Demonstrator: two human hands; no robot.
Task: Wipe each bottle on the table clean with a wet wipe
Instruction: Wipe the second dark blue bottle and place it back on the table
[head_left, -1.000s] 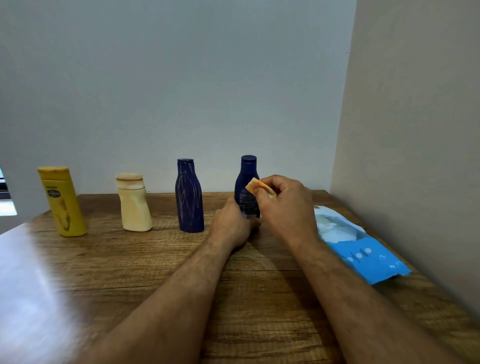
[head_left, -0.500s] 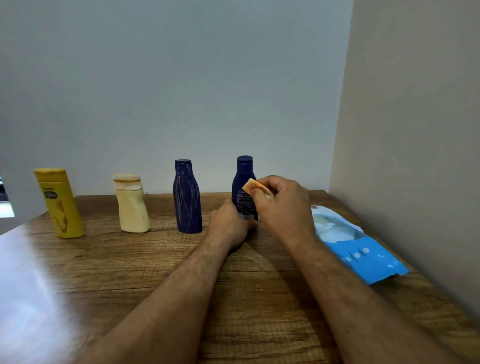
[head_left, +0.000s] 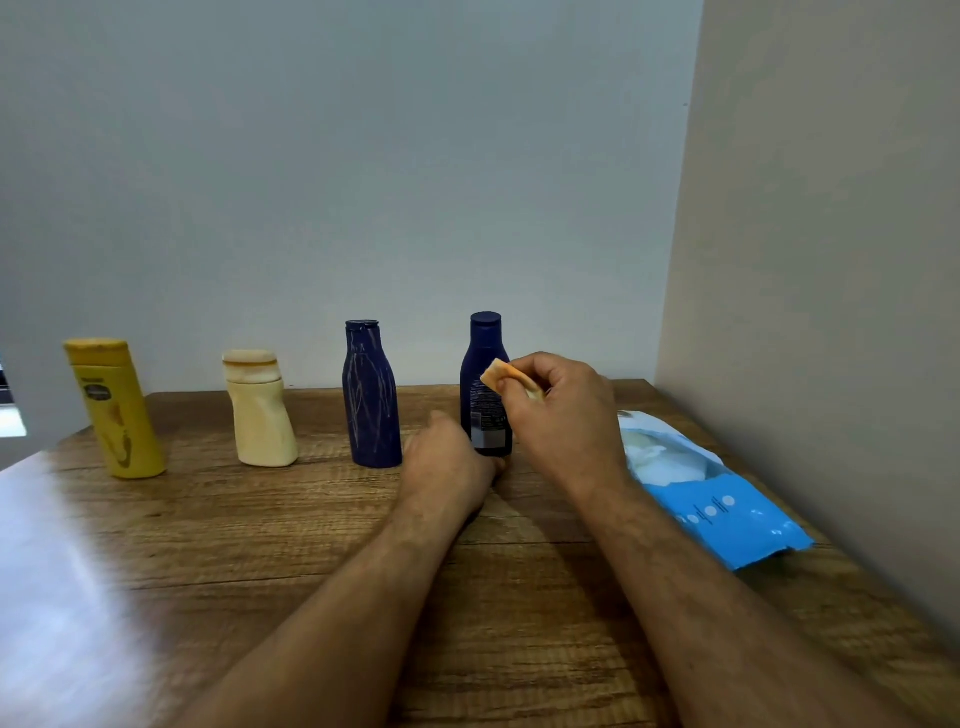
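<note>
Four bottles line the counter's (head_left: 156, 571) far edge: yellow bottle (head_left: 117, 410), cream bottle (head_left: 260, 413), streaked navy bottle (head_left: 371, 397), then navy bottle (head_left: 483, 384), its base gripped by the left hand (head_left: 449, 460). The right hand (head_left: 563, 410) pinches a wet wipe (head_left: 506, 375) against it. The blue wipe pack (head_left: 717, 499) hugs the right wall (head_left: 831, 312); bare counter spreads nearer.

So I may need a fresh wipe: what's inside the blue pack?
Through the open top of the blue pack, crumpled white wipes show; how many lie deeper is hidden by the wrapper.

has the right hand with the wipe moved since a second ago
No. The right hand holds the stained wipe at the same spot against the plain dark blue bottle.
</note>
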